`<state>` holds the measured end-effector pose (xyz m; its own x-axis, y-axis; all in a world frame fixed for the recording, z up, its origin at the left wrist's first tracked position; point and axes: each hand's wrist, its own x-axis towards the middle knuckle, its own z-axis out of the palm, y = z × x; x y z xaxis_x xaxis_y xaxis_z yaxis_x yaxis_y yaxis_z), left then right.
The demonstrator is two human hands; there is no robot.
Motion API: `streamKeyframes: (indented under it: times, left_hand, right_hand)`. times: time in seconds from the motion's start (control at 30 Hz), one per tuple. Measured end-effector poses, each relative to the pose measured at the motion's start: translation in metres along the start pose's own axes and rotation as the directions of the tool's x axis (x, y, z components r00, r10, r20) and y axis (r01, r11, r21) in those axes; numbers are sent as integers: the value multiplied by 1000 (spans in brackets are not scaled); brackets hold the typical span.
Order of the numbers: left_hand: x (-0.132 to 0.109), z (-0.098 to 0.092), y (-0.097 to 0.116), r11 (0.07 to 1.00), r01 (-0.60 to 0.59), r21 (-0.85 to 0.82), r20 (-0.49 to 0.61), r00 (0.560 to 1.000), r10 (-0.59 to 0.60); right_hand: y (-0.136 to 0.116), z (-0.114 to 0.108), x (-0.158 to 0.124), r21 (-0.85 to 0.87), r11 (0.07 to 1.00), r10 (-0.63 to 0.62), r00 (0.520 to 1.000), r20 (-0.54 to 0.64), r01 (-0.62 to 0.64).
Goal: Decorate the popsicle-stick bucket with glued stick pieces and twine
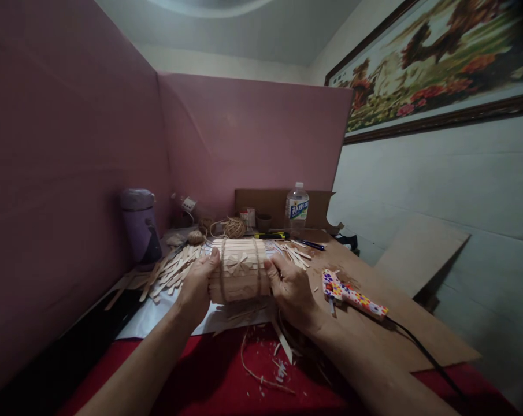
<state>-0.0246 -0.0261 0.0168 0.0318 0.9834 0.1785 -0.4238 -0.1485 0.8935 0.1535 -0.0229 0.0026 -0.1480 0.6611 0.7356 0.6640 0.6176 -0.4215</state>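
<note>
Between my two hands is a round holder made of wooden craft sticks (239,284), lying on its side above the table. Two bands of twine circle it, and a small flower of wood pieces (238,264) sits on its front. My left hand (199,280) grips the left end, thumb on top of the sticks. My right hand (290,289) closes round the right end with fingers curled. The undersides of both grips are hidden. Loose craft sticks (174,274) lie in a pile beside my left hand.
A flower-patterned glue gun (354,297) with a black cord lies on cardboard (400,335) at the right. Behind are a twine ball (234,227), a yellow-black cutter (272,236), a plastic bottle (297,209) and a purple flask (140,228). Scraps litter the red cloth (209,375).
</note>
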Motion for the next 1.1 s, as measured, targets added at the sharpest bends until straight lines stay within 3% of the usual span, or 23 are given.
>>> streamKeyframes:
  times: [0.17, 0.3, 0.4, 0.47, 0.57, 0.63, 0.77, 0.9, 1.1]
  left_hand:
    - [-1, 1, 3, 1000, 0, 11, -56, 998, 0]
    - [-1, 1, 2, 1000, 1, -4, -66, 998, -1]
    - [0, 1, 2, 1000, -14, -3, -38, 999, 14]
    - [0, 1, 2, 1000, -7, 4, -28, 1000, 7]
    - [-1, 2, 3, 1000, 14, 9, -27, 1000, -13]
    - [-1, 2, 3, 1000, 2, 8, -30, 1000, -1]
    - [-3, 2, 2, 1000, -17, 26, 46, 999, 16]
    - [-3, 0, -1, 998, -25, 59, 153, 988, 16]
    - [2, -4, -5, 988, -90, 128, 175, 982, 67]
  right_hand:
    - [5, -2, 1, 55, 997, 59, 986, -157, -51]
    - [10, -6, 3, 275, 951, 238, 906, -350, -144]
    - [12, -7, 4, 379, 917, 287, 861, -420, -120]
    - [10, -7, 2, 353, 931, 230, 894, -384, -88]
    - [4, -6, -1, 219, 976, 71, 970, -232, -19]
    - [1, -5, -3, 159, 987, 26, 990, -138, -4]
    - [2, -1, -4, 213, 974, 104, 990, -94, -82]
    - [11, 5, 0, 393, 908, 210, 971, -117, -149]
    - [18, 8, 5, 527, 824, 297, 951, -90, -207]
